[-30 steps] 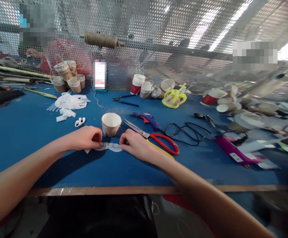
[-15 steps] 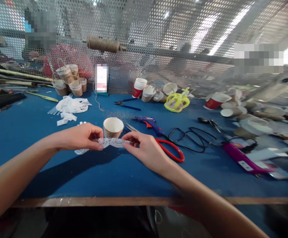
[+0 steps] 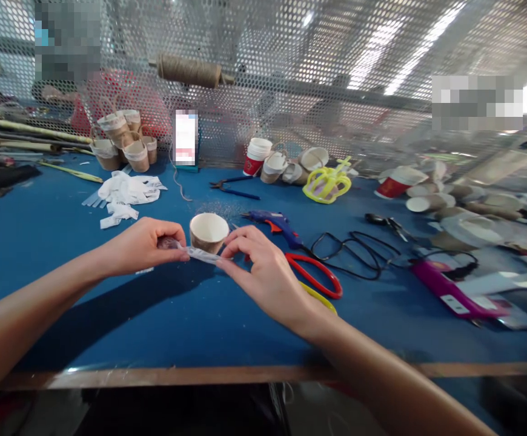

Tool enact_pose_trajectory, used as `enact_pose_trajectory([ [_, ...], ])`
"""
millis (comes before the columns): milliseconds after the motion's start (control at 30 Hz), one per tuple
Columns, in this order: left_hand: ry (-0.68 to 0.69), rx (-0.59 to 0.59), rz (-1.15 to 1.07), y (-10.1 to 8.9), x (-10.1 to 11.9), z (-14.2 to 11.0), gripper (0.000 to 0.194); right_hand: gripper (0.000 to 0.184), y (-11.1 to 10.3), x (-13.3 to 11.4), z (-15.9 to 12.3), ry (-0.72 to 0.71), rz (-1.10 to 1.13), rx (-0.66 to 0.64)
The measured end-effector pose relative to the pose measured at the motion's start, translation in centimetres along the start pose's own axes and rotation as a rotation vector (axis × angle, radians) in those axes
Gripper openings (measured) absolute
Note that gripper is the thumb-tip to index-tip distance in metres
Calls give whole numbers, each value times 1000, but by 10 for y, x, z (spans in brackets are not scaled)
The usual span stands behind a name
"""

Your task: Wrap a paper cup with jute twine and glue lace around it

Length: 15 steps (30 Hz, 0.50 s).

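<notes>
A strip of white lace (image 3: 203,255) is stretched between my two hands, low over the blue table. My left hand (image 3: 154,245) pinches its left part between thumb and fingers. At the other end my right hand (image 3: 258,266) grips it with thumb and fingertips. Just behind the strip stands a small cup (image 3: 209,229), upright, white inside and brown outside; the strip passes in front of its lower side. Beside my right wrist lie scissors with a red handle (image 3: 322,280) and a yellow one, partly hidden by the hand.
Behind the cup are a blue glue gun (image 3: 275,224) with a black cord and pliers (image 3: 236,189). White lace pieces (image 3: 129,188) lie left. Wrapped cups (image 3: 122,142), a phone (image 3: 186,138), a yellow crown-shaped piece (image 3: 327,183) and a purple tool (image 3: 454,290) stand or lie around.
My left hand has shifted slightly left and up. The lace between my hands has turned from flat and patterned to a narrower, tilted band. The view has moved slightly.
</notes>
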<state>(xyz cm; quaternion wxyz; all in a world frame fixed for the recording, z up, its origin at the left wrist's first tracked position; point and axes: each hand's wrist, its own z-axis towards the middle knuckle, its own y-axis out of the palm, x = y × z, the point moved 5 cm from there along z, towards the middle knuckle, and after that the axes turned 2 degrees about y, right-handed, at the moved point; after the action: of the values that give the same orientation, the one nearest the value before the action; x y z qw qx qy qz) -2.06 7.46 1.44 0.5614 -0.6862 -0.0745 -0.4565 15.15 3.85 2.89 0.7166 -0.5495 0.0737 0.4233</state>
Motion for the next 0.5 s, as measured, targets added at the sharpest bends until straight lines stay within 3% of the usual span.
enact_pose_trajectory([
  [100, 40, 54, -32, -1, -6, 1, 25, 10, 1, 3, 4, -68, -46, 64],
  [500, 64, 131, -80, -1, -15, 6, 23, 11, 4, 9, 9, -156, -50, 86],
])
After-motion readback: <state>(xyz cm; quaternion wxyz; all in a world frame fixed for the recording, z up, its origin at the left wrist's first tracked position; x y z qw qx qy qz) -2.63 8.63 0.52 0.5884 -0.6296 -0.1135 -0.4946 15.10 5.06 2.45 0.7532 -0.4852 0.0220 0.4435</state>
